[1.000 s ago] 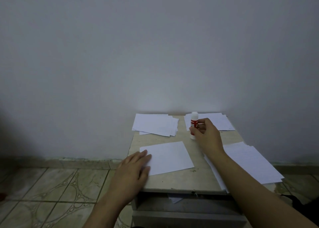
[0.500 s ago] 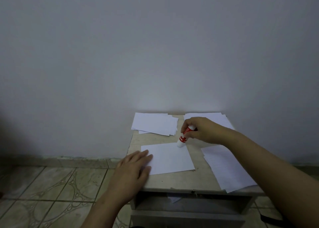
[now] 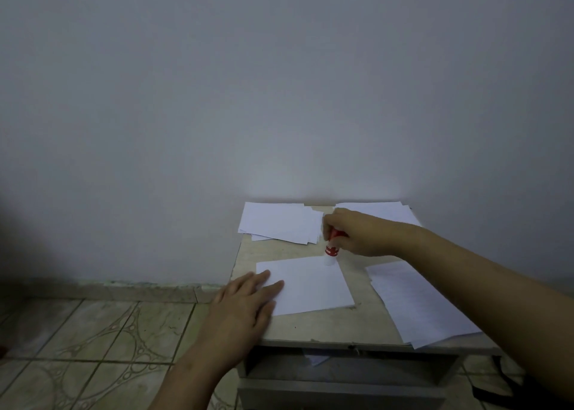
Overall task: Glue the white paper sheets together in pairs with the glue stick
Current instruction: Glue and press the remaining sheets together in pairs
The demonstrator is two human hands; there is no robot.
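Head view: my right hand (image 3: 357, 234) grips glue stick (image 3: 331, 250), fingers curled round it, tip down on far right corner of single white sheet (image 3: 310, 284); my left hand (image 3: 245, 307) flat, fingers straight, pressing sheet's near left corner; sheet lies mid-table (image 3: 326, 325).

A plain, pale grey wall (image 3: 279, 83) fills most of the view, unmarked, brighter in a soft patch just above the desk and darkening toward the left edge. Where it meets the floor runs a low skirting strip (image 3: 124, 288) with a worn, chipped top edge. The floor (image 3: 93, 341) is laid with beige tiles bearing curved, ring-like patterns and dark grout lines. The desk (image 3: 310, 325) stands pushed against the wall; its top is light, marbled beige, and an open grey compartment (image 3: 341, 369) sits beneath its front edge. The light is dim overall.
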